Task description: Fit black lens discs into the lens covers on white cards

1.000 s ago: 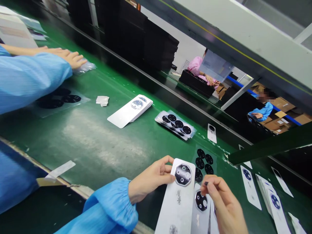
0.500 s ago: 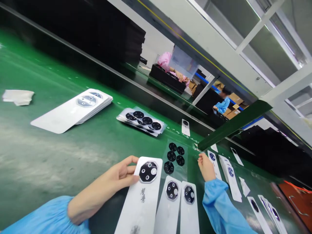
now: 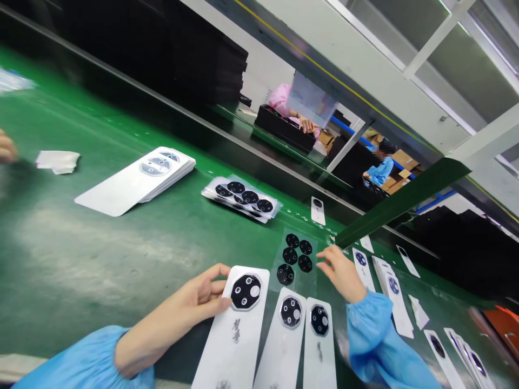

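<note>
My left hand (image 3: 208,294) is closed on the upper left edge of a white phone back panel (image 3: 239,346), thumb on top beside its black octagonal camera cover (image 3: 246,292). Two similar panels, one in the middle (image 3: 279,346) and one further right (image 3: 320,351), lie on the green bench to its right. My right hand (image 3: 340,273) hovers by the right edge of a clear sheet (image 3: 298,283) bearing several black octagonal stickers (image 3: 290,255). Its fingers are a little apart, with nothing visible in them.
A stack of white panels (image 3: 117,189) and a pile of sticker sheets (image 3: 243,197) lie further back. More panels (image 3: 395,302) spread to the right, near a green post (image 3: 401,202). Another person's hand (image 3: 6,148) shows at the left edge, near a scrap of paper (image 3: 59,161).
My right hand has turned and moved left towards the sticker sheet. My left hand keeps its hold on the panel. Another person's hand has come in at the far left. The view has shifted slightly.
</note>
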The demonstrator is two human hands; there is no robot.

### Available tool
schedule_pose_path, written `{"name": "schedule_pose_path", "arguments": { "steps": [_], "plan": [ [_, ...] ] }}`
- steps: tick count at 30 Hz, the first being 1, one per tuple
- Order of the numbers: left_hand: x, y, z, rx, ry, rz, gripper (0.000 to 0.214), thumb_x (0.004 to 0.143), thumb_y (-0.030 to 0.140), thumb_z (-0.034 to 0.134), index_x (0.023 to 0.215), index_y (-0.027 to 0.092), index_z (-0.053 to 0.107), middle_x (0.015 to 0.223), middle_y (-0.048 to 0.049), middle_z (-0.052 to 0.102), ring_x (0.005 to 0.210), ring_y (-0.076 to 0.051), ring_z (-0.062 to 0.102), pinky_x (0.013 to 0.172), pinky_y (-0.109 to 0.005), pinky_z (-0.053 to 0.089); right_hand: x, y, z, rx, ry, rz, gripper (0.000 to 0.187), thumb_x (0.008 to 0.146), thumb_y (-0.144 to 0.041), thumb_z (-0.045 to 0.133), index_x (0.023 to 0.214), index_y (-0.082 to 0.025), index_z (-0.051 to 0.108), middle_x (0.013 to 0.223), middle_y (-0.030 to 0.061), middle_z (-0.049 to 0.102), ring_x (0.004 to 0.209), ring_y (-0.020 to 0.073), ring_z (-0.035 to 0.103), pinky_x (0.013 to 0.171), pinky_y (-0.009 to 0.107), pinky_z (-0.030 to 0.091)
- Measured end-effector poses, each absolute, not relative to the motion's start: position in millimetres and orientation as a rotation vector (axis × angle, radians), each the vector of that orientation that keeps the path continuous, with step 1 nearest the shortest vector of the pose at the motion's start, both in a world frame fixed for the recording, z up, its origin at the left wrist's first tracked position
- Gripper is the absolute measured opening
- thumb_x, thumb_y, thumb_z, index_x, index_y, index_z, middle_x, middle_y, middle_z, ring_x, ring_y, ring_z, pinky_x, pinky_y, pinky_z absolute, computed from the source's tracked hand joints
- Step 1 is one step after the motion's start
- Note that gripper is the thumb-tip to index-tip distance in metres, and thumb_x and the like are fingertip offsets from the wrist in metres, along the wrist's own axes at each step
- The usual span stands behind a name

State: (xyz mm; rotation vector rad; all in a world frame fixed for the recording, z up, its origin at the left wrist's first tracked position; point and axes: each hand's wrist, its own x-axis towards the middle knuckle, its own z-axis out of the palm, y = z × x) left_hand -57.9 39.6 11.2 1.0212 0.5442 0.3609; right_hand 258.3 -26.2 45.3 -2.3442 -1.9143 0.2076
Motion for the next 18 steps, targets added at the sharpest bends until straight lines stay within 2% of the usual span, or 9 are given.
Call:
{"name": "schedule_pose_path", "arguments": {
  "steps": [2, 5, 10, 18],
  "plan": [
    [-57.4, 39.1, 8.7, 1.02, 0.533, 0.366, 0.038, 0.079, 0.04, 0.065, 0.101, 0.022, 0.039, 0.093, -0.002, 0.07, 0.079, -0.017, 0.064, 0.071, -0.028, 0.048, 237.9, -18.2, 45.7, -2.229, -2.038, 0.431, 0.017, 0.08, -0.019, 0.062, 0.095, -0.026, 0.062, 0.095, -0.0024, 0.059, 0.086, 0.013, 0.061, 0.075, 0.024, 0.048],
    [-57.8, 37.8, 6.1, 1.018, 0.523, 0.373, 0.037, 0.079, 0.04, 0.065, 0.1, 0.022, 0.04, 0.093, -0.0023, 0.07, 0.079, -0.017, 0.064, 0.071, -0.028, 0.048, 218.0, -6.5, 36.9, -2.182, -2.056, 0.614, 0.026, 0.071, -0.018, 0.071, 0.094, -0.023, 0.06, 0.091, -0.0027, 0.056, 0.082, 0.0121, 0.058, 0.072, 0.023, 0.047],
    [-59.0, 35.5, 6.5, 1.013, 0.534, 0.386, 0.036, 0.078, 0.039, 0.066, 0.095, 0.021, 0.041, 0.092, -0.0023, 0.07, 0.078, -0.017, 0.063, 0.07, -0.028, 0.047, 211.8, 4.3, 23.7, -2.24, -1.956, 0.704, 0.03, 0.066, -0.02, 0.074, 0.087, -0.022, 0.051, 0.088, -0.0032, 0.048, 0.076, 0.0124, 0.052, 0.07, 0.026, 0.044],
    [-58.3, 37.8, 4.5, 0.996, 0.524, 0.395, 0.04, 0.075, 0.04, 0.069, 0.095, 0.021, 0.041, 0.088, -0.0037, 0.07, 0.076, -0.017, 0.063, 0.068, -0.028, 0.047, 208.0, 15.9, 22.4, -2.318, -1.884, 0.805, 0.039, 0.058, -0.017, 0.076, 0.076, -0.023, 0.042, 0.081, -0.0061, 0.041, 0.072, 0.0117, 0.045, 0.067, 0.025, 0.037]
  ]
}}
